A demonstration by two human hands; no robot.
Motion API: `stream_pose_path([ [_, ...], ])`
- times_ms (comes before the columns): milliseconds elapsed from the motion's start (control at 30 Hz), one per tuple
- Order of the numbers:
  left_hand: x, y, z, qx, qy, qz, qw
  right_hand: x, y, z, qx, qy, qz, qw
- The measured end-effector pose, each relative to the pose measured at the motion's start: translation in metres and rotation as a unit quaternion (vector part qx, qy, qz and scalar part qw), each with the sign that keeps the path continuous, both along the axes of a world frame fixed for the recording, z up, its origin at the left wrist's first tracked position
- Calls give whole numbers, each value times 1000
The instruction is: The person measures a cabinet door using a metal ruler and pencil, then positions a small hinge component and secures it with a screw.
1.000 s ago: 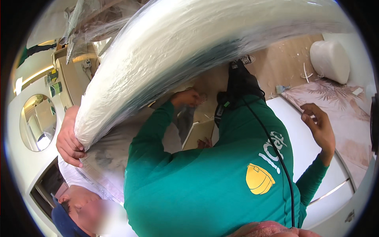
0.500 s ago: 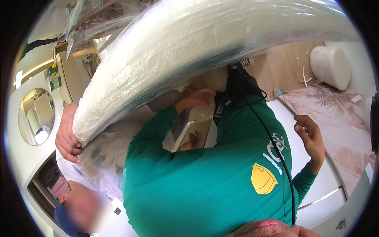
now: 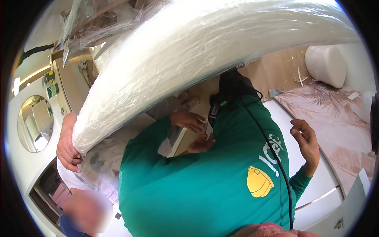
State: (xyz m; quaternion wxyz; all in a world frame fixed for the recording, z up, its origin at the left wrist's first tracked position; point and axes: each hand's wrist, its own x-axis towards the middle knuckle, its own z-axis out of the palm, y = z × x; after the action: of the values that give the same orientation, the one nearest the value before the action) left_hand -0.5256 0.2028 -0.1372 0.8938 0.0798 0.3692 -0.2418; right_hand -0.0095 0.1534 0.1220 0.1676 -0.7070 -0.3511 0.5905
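A long, thick white slab [image 3: 189,55] wrapped in clear plastic film spans the view above my arms, looking bent. My left hand [image 3: 188,120] is below its underside, fingers stretched toward the right, with no held thing showing. Just beneath my fingertips is another hand [image 3: 202,143], its arm hidden behind my green sleeve. The fingertips come close; I cannot tell whether they touch. My right hand [image 3: 305,145] is out at the right above a white surface, fingers loosely bent and apart, empty. At the left, a co-worker's hand [image 3: 68,148] grips the slab's lower end.
A co-worker in a white top [image 3: 96,170] stands close on my left. A round white pouf [image 3: 326,66] stands at the far right, near a leaf-patterned pinkish sheet [image 3: 316,103]. A round mirror [image 3: 35,123] hangs at left. A black cable [image 3: 272,152] runs down my shirt.
My left hand has moved down and left, closer to the other hand, which has shifted slightly right. The slab's lower edge looks lower in the middle. My right hand stays raised and empty.
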Motion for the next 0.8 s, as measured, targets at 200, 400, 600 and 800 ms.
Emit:
stream_pose_path([
  [200, 42, -51, 16, -48, -63, 182, 980, -7, -2, -8, -13, -9, 2, 1000],
  [400, 52, -45, 30, 48, 84, 134, 986, -16, -9, -17, -19, 37, -20, 999],
  [600, 48, -57, 42, 144, 76, 226, 960, -23, -18, -26, -19, 88, -63, 994],
  [800, 46, -55, 55, 216, 118, 215, 945, -33, -17, -34, -36, 121, -71, 989],
])
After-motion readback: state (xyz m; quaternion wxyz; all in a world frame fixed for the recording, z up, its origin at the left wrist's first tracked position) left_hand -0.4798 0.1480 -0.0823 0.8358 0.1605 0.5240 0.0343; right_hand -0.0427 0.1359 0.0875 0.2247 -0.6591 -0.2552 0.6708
